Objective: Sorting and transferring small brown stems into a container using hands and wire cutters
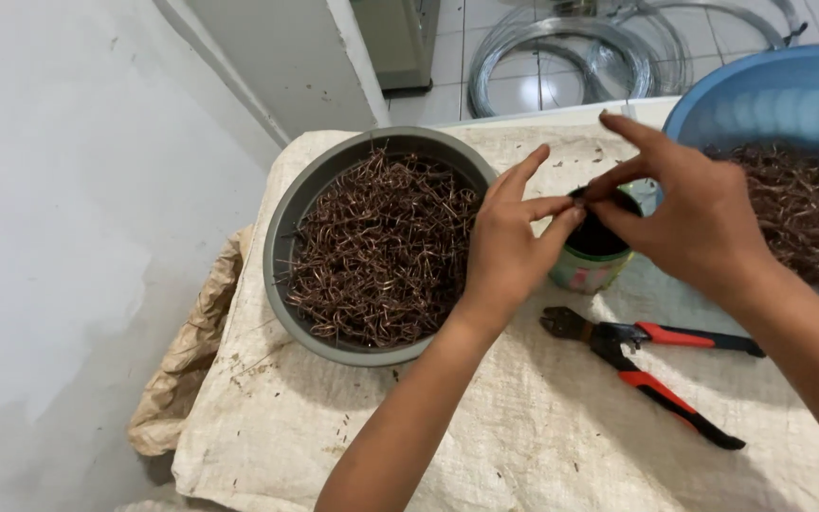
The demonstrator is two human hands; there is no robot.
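Your two hands meet over one small green can [588, 265]: your left hand [509, 251] and right hand [699, 223] each pinch shut on one small dark wire piece [580, 197] at its rim. Left of the can sits one grey round basin [282, 246] heaped with brown bent wire hooks [381, 251]; right of it, one blue plastic tub [770, 95]. Below the can lies one red-handled cutter [651, 365] on the woven sackcloth-covered table [523, 436]; beyond it, wire coils [561, 57] rest on the tiled floor.

A small dark wire piece [580, 197] is pinched between the fingertips of both hands, just above the open mouth of a small round can [591, 258]. The can stands upright on the cloth-covered desk [523, 427], its inside dark, its side pale green with a worn label.
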